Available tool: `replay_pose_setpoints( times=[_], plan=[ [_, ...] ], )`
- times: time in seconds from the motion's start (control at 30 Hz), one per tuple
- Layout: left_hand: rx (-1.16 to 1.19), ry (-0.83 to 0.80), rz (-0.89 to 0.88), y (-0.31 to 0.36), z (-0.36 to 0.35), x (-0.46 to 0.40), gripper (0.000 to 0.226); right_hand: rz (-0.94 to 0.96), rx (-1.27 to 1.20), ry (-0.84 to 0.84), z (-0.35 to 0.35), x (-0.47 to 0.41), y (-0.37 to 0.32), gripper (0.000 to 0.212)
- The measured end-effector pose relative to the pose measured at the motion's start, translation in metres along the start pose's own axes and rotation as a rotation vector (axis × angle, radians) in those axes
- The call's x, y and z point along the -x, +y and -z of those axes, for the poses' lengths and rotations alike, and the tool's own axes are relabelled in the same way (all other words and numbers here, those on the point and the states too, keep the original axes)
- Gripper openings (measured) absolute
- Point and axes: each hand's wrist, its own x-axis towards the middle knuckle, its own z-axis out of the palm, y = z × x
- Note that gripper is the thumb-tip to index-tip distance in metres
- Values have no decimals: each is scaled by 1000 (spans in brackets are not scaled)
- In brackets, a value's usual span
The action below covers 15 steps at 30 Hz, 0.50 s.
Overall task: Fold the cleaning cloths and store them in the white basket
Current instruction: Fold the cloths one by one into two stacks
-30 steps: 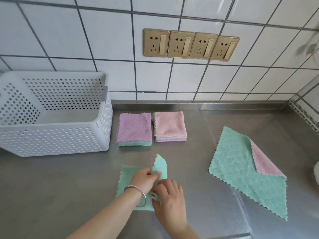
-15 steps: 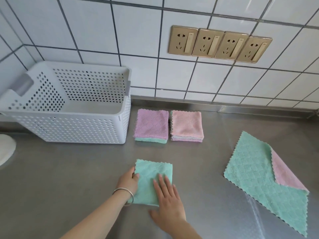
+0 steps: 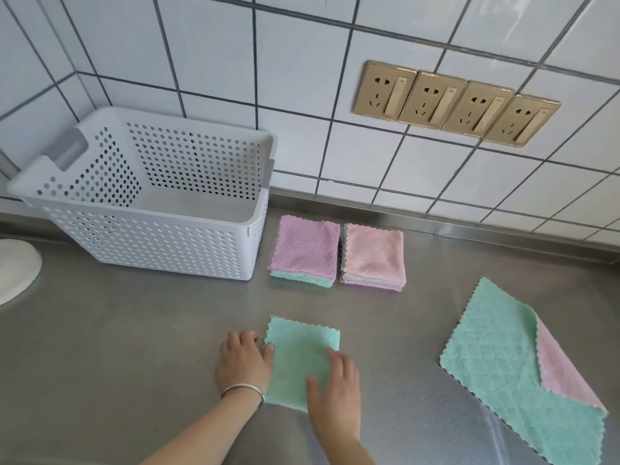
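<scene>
A folded green cloth (image 3: 300, 357) lies flat on the steel counter in front of me. My left hand (image 3: 243, 360) touches its left edge, thumb on the cloth and fingers curled on the counter. My right hand (image 3: 335, 387) lies flat on its lower right part, fingers straight. Behind it sit two stacks of folded cloths, one topped purple (image 3: 307, 250) and one topped pink (image 3: 374, 255). The white perforated basket (image 3: 161, 243) stands at the back left with nothing visible inside. An unfolded green cloth (image 3: 500, 360) with a pink corner turned over lies to the right.
A white round object (image 3: 15, 273) shows at the left edge. Four gold wall sockets (image 3: 453, 104) sit on the tiled wall behind. The steel counter (image 3: 134, 347) meets the wall behind the stacks.
The green cloth went from half lifted to folded flat. Both hands now press and smooth it. The view has shifted, so the basket appears further right.
</scene>
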Motion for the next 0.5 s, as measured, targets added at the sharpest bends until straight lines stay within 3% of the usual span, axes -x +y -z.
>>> replay_pose_setpoints(
  times=[0.1,0.2,0.27,0.37,0.5],
  plan=[
    [-65,-3,41,-5,0,2,37,-342,-36,-181,12,-16,-5,42],
    [-153,-106,14,-5,0,1,35,-446,-101,-328,12,-22,-5,34],
    [-63,-158,29,0,5,-1,31,-509,-234,-358,15,-25,-6,24],
    [113,-179,45,16,21,-4,23,-543,-430,-317,28,-37,-11,14],
    [362,-13,-38,52,55,-25,21,-391,-601,-112,57,-83,-33,17]
  ],
)
